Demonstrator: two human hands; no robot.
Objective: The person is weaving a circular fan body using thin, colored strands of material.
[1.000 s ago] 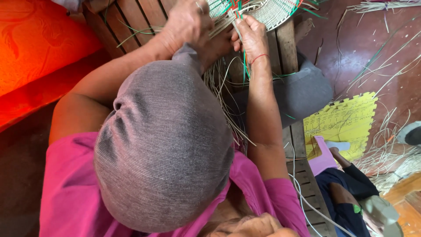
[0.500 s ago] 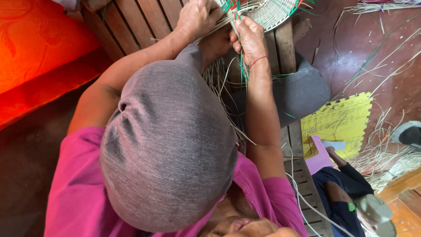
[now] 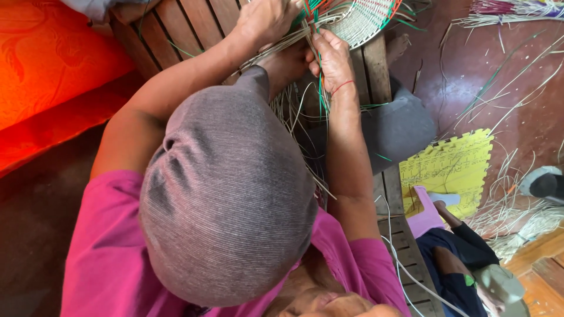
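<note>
Right now I am pinching a bundle of pale and green weaving strands (image 3: pixel 314 41) between the thumb and fingers of my right hand (image 3: pixel 330 57), which is closed tight on them just beneath the rim of the round woven basket piece (image 3: pixel 358 20). A thin red thread (image 3: pixel 342 86) is circling that wrist. My left hand (image 3: pixel 265 20) is closing over more strands on the other side of the same bundle, fingers curled around them, touching the edge of the weave; the two hands are working nearly against each other.

The woven piece is lying at the far end of the slatted wooden bench (image 3: pixel 194 20), hanging partly past its edge, pale with green and red-orange strands running through it. Loose straw ends (image 3: pixel 294 117) are trailing down from my hands toward my lap, spilling over the bench slats.

My grey knitted cap (image 3: pixel 226 199) is filling the middle of the view, and my magenta shirt (image 3: pixel 100 252) is showing below it. An orange cushion (image 3: pixel 53 58) is lying off the left edge of the bench. To the right, a grey cloth (image 3: pixel 399 126) is bunching beside the bench, and a yellow foam mat tile (image 3: pixel 449 167) is lying on the reddish floor (image 3: pixel 470 70) among scattered strands. Another person (image 3: pixel 464 258) is sitting low by the near right corner.
</note>
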